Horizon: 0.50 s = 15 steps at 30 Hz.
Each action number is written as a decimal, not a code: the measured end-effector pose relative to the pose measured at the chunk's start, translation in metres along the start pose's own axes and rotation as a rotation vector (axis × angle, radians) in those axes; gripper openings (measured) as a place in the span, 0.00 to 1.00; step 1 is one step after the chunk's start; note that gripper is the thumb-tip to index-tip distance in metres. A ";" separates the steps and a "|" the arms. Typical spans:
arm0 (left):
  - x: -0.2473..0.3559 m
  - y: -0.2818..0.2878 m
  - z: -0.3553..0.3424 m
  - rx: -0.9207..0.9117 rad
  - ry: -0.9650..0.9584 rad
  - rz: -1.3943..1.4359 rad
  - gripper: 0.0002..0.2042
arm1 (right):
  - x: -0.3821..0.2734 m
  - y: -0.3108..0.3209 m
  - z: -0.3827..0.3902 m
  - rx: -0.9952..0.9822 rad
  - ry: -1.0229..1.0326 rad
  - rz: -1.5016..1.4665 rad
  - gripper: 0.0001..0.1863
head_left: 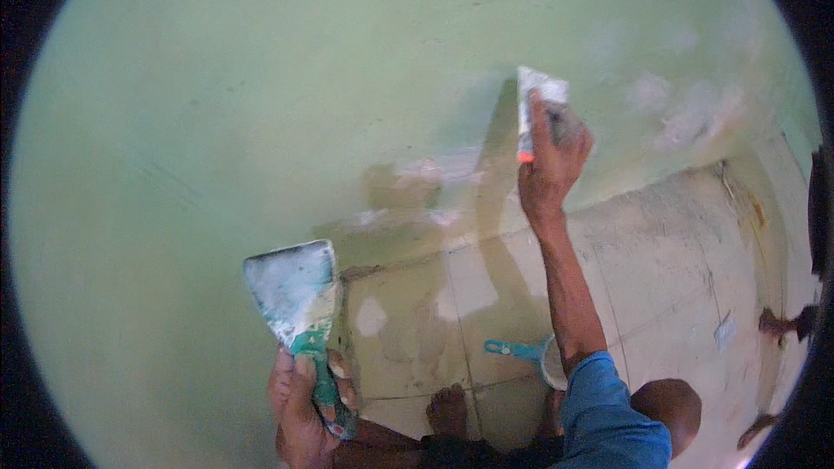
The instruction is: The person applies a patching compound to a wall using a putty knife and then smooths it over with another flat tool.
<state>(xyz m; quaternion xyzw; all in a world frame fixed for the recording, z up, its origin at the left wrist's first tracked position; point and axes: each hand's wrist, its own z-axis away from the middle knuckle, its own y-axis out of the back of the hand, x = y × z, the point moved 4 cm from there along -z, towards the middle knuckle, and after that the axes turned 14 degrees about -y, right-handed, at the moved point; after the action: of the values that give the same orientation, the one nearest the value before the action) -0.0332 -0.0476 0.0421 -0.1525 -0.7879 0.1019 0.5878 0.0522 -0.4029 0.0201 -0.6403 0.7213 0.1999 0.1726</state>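
Observation:
My left hand (300,399) grips the green handle of a wide putty knife (291,287), its blade tilted up and smeared with pale material, at the lower left. My right hand (552,161) holds a smaller scraper (543,82) with an orange end against or just over the pale green wall (191,95). Whitish patches (686,117) mark the wall to the right and below the scraper. Below my right forearm, a blue-handled tool (512,347) lies at a pale round container (552,356), partly hidden by that arm.
A tiled floor (647,269) runs along the wall's foot. My bare foot (447,408) shows at the bottom, and a knee (669,408) beside my blue sleeve. At the far right are another person's feet (773,326). A small pale flat piece (724,330) lies on the tiles.

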 end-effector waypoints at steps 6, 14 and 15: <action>0.001 0.000 -0.005 -0.043 0.033 0.040 0.16 | -0.006 -0.017 0.037 -0.133 0.156 0.110 0.32; 0.006 -0.002 -0.007 -0.036 0.047 0.033 0.16 | -0.083 -0.046 0.037 -0.257 0.544 -0.022 0.30; 0.007 -0.001 -0.008 -0.035 0.048 0.016 0.16 | -0.085 -0.054 0.044 -0.239 0.616 0.048 0.30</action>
<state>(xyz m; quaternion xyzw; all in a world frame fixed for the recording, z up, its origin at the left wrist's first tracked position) -0.0278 -0.0463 0.0506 -0.1714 -0.7739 0.0893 0.6031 0.1153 -0.3138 0.0217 -0.6691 0.7260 0.0842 -0.1349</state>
